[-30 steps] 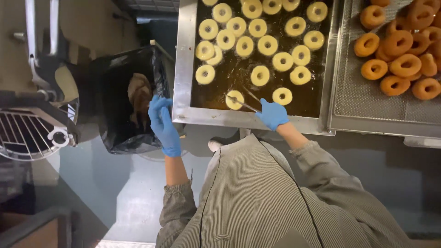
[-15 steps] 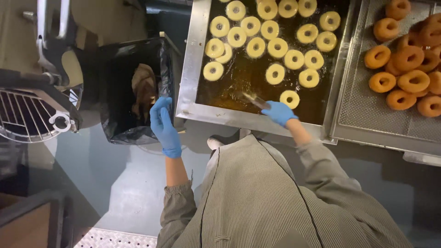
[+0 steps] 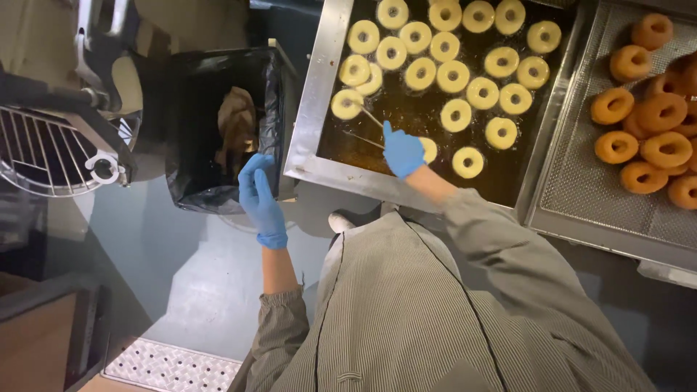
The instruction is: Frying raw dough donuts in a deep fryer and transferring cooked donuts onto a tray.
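Observation:
My right hand (image 3: pixel 403 151), in a blue glove, grips two thin wooden sticks (image 3: pixel 367 125) over a steel fryer (image 3: pixel 308 123) of dark oil. The stick tips reach toward a pale doughnut (image 3: pixel 346 104) at the left side of the oil. Several pale raw doughnuts (image 3: pixel 454 76) float in rows beyond it. My left hand (image 3: pixel 260 197), also gloved in blue, hangs free with fingers apart beside the fryer's near left corner, above a black-lined bin (image 3: pixel 218 131). It holds nothing.
A wire draining tray (image 3: pixel 581 174) to the right of the fryer carries several browned doughnuts (image 3: pixel 650 134). A mixer with a wire bowl guard (image 3: pixel 51 145) stands at the left. Grey floor and a diamond-plate mat (image 3: pixel 174 363) lie below.
My right hand has moved left across the oil with the sticks, from the near-middle doughnuts to the left-hand ones. My left hand has kept its place by the bin.

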